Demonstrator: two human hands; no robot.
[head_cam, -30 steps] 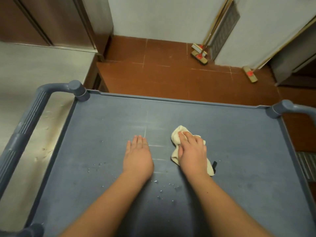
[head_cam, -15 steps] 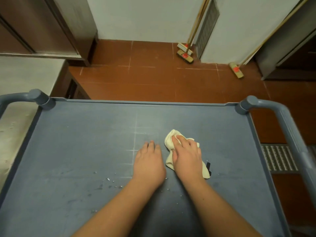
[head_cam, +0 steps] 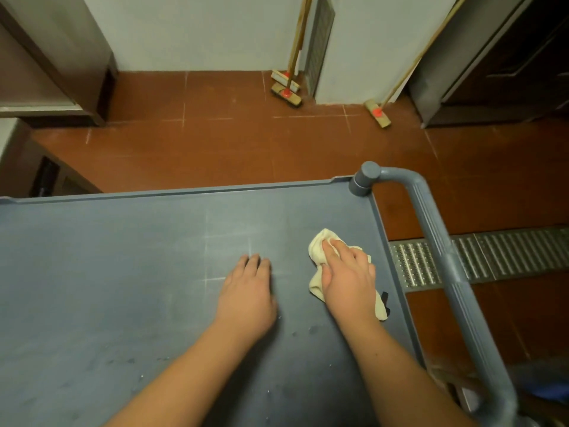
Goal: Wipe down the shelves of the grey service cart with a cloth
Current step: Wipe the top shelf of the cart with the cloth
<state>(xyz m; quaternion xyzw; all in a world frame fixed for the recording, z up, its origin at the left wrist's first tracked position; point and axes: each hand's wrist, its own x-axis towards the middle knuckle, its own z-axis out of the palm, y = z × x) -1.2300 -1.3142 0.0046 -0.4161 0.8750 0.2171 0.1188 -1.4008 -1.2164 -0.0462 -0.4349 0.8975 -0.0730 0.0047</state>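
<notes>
**Cloth pressed to the cart's top shelf, near its right edge**

The right hand (head_cam: pixel 349 280) is lying on a bunched cream cloth (head_cam: pixel 320 246), fingers bent over the fabric and pressing it down onto the top shelf (head_cam: pixel 123 272) of the grey service cart; its grip is resting on the cloth, and whether the fingers are actually closing round it cannot be told. The cloth is sitting close to the shelf's raised right rim, with a small dark tag (head_cam: pixel 385 298) poking out beside the wrist. The left hand (head_cam: pixel 248 295) is lying palm down on the bare shelf just beside the right one, fingers straight and together, its grip released and holding nothing. Faint pale scratch lines are crossing the shelf ahead of the left fingertips, and a few small droplets are showing near the forearms. The cart's grey handle (head_cam: pixel 443 260) is curving along the right side. Beyond it, a metal floor grate (head_cam: pixel 508 254) is running across red floor tiles, and two brooms (head_cam: pixel 286 90) are leaning against the far wall.
</notes>
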